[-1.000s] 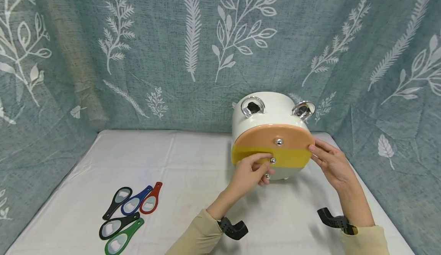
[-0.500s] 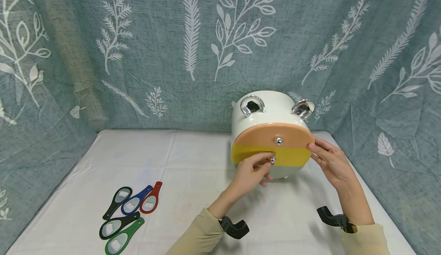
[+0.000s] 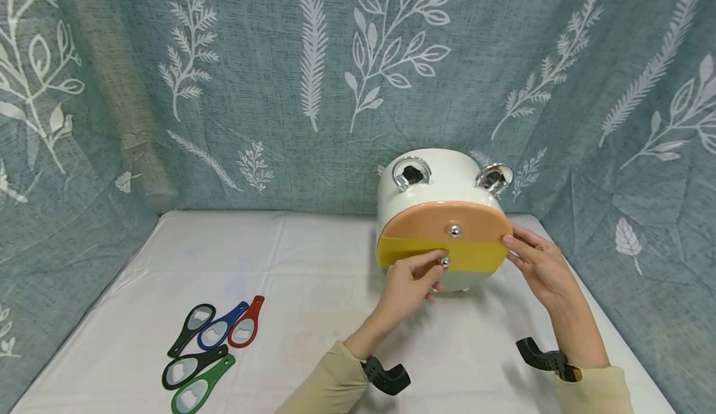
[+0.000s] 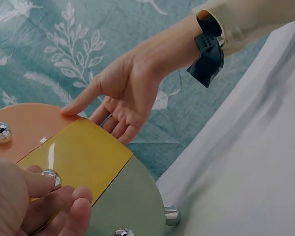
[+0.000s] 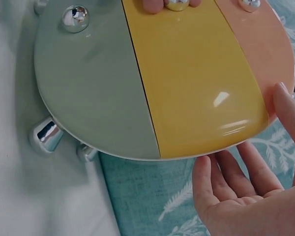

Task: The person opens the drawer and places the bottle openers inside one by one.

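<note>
A small frog-shaped drawer cabinet (image 3: 431, 181) stands at the back right, white with silver ring eyes. Its front has an orange drawer (image 3: 425, 220), a yellow drawer (image 3: 475, 255) and a grey-green drawer (image 5: 93, 88), each with a silver knob; all three look flush. My left hand (image 3: 408, 280) pinches the yellow drawer's knob (image 4: 51, 177) between thumb and index finger, the other fingers curled below. At the cabinet's right side, my right hand (image 3: 538, 263) grips the edge, thumb on the orange front and fingers along the side wall.
Several bottle openers lie grouped at the left: a green one (image 3: 201, 384), a red one (image 3: 246, 322), a blue one (image 3: 222, 326) and black ones, including the upper black opener (image 3: 191, 329). A patterned blue-green curtain (image 3: 268, 91) hangs behind the white-covered table (image 3: 313, 339).
My left hand's fingertips have settled closer round the yellow drawer's knob, and the lowest knob, seen earlier, is now hidden behind the hand in the head view. My right hand stays put.
</note>
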`<state>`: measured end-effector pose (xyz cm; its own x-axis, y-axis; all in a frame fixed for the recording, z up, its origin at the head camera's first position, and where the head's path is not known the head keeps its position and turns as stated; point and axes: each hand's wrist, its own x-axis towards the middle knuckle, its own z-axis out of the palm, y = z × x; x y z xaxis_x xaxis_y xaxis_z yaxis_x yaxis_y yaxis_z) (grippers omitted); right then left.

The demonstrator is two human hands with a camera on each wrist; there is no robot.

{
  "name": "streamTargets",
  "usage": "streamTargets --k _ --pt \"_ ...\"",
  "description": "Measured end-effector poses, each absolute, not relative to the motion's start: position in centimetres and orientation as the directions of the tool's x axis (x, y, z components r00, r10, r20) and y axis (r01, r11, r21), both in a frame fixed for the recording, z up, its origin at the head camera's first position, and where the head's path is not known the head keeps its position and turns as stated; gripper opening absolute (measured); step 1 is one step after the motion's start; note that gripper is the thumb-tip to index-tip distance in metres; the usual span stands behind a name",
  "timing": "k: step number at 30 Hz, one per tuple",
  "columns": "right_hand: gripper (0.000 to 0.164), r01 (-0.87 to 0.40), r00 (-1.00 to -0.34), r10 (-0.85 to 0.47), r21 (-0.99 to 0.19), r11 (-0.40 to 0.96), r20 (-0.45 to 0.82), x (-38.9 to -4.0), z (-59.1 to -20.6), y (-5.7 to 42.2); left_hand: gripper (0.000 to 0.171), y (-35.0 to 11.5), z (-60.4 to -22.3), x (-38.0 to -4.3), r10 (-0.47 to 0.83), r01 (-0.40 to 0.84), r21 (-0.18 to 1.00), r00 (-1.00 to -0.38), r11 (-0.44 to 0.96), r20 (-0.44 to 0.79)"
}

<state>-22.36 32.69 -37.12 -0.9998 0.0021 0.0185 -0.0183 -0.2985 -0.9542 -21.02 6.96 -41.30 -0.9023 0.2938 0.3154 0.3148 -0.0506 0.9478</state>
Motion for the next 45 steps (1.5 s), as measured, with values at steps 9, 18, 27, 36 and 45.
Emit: streamTargets --k 9,18,27,36,45 --pt "0.024 -0.023 -0.999 -0.020 -0.955 -0.296 0.030 -22.1 -37.1 32.9 0.023 7.7 -41.6 -20.7 0.212 0.354 0.934 -0.910 -0.046 0.356" --pt "0.025 -0.019 -1.000 -0.014 -0.958 -0.287 0.024 -22.3 -37.3 33.0 0.023 7.7 -40.8 -20.0 0.188 0.313 0.948 -0.929 -0.059 0.319" --pt "0.025 -0.011 -1.000 -0.018 -0.958 -0.286 0.017 -22.4 -37.3 33.0 0.021 7.4 -39.1 -18.9 0.177 0.299 0.953 -0.937 -0.046 0.302" --pt "0.024 -0.010 -1.000 -0.018 -0.964 -0.265 0.015 -22.3 -37.3 33.1 0.022 7.9 -40.8 -19.5 0.177 0.258 0.964 -0.948 -0.062 0.265" --pt "0.026 0.004 -1.000 -0.016 -0.971 -0.240 0.000 -22.3 -37.3 33.1 0.022 7.7 -41.5 -19.2 0.214 0.245 0.965 -0.942 -0.095 0.260"
